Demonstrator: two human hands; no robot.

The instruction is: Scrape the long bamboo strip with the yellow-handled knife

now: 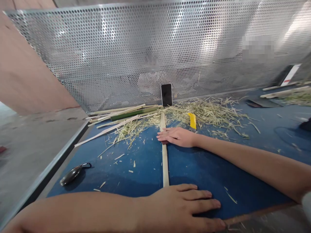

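Note:
A long pale bamboo strip (165, 166) lies lengthwise on the blue board, running away from me. My left hand (183, 207) rests flat over its near end, fingers spread and pointing right. Farther up, my right hand (176, 136) lies across the strip with its fingers close together. Under those fingers shows the edge of a small reddish-brown piece (164, 142) that looks like sandpaper, pressed on the strip; most of it is hidden. Just beyond the right hand is a yellow-handled cutter (192, 121), its lower part partly hidden.
Bamboo shavings (206, 111) are heaped along the back, beside several strips and a green bamboo piece (133, 113). A phone (166, 94) leans against the perforated metal screen (121, 58). At left lies a dark oval object (71, 174) with a clip; a dark sheet (263, 103) is at right.

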